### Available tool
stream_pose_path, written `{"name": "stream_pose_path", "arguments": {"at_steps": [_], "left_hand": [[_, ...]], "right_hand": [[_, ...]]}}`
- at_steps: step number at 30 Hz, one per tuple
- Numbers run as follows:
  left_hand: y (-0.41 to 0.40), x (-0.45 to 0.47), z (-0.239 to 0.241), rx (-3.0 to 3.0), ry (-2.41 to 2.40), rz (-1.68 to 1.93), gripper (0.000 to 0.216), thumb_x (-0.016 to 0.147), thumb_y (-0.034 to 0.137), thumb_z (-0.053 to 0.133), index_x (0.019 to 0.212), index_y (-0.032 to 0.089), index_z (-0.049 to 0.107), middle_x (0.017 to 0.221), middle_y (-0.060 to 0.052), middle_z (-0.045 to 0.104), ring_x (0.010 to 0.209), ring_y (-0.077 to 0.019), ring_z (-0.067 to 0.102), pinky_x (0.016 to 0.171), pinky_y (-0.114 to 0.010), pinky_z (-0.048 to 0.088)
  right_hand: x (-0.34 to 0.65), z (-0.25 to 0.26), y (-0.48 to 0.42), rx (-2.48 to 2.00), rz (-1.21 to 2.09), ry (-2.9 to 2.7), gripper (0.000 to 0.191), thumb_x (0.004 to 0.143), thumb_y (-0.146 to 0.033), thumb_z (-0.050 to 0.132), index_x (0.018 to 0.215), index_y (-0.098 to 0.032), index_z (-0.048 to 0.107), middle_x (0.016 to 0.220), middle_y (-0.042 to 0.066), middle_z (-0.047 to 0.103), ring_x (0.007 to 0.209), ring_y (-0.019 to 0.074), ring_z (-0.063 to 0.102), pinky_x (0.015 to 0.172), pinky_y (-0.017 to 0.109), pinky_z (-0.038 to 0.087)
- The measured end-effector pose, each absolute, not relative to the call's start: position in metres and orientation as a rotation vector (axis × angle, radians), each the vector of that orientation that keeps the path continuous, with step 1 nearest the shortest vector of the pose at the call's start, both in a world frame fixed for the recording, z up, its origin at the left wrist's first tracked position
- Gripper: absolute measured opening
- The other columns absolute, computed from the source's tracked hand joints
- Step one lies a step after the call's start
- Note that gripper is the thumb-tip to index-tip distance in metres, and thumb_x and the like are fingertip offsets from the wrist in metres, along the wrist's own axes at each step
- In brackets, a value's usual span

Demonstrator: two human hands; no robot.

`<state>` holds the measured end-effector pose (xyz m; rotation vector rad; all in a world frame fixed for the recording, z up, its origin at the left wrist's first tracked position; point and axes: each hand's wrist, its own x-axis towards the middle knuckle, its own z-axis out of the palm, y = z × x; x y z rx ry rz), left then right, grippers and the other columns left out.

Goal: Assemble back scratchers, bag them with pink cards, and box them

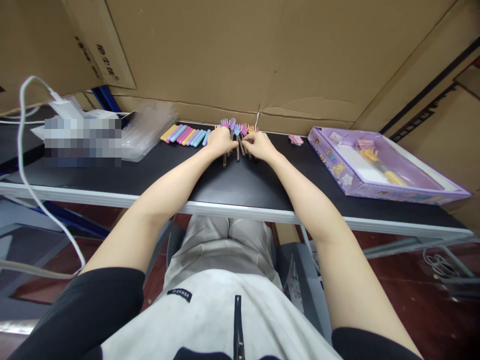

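Note:
Several small back scratcher heads (238,129) in pink, blue, purple and yellow, with dark metal rods, lie fanned out near the back of the black table. My left hand (221,142) is closed over the rods on the left side, its thumb pointing right. From the right, my right hand (261,145) has thumb and fingers bent together on the rods there. Its fingertips partly hide the rods. Left of my left hand lies a row of coloured handles (186,136) in yellow, pink, purple and blue.
A purple open-top box (350,189) on the right holds a yellow back scratcher (393,177). A small pink card (296,140) lies beside it. Clear plastic bags (144,135) and a white cable (22,130) are on the left. Cardboard (240,55) walls the table's back.

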<state>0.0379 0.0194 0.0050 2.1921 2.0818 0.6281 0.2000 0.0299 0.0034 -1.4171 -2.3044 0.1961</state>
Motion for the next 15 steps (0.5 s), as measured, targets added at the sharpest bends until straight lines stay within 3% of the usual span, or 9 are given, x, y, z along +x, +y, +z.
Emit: {"name": "stream_pose_path", "arguments": {"at_steps": [8,15], "left_hand": [[0.006,0.040,0.019,2.152,2.082,0.661,0.027,0.080,0.030,0.068,0.096,0.009,0.076,0.098,-0.018,0.073,0.109,-0.0355,0.069,0.092,-0.036,0.051],[0.016,0.036,0.014,1.932,1.825,0.876,0.027,0.085,0.031,0.064,0.065,0.012,0.066,0.059,-0.006,0.058,0.070,-0.0210,0.061,0.071,-0.029,0.048]], "right_hand": [[0.200,-0.009,0.047,-1.256,0.624,-1.957,0.020,0.096,-0.022,0.060,0.092,-0.011,0.076,0.068,0.003,0.068,0.061,0.0128,0.060,0.078,0.030,0.055],[0.197,-0.009,0.046,-1.192,0.804,-1.849,0.013,0.091,-0.010,0.065,0.081,-0.012,0.072,0.059,-0.001,0.064,0.046,0.0061,0.049,0.058,0.022,0.049]]}}
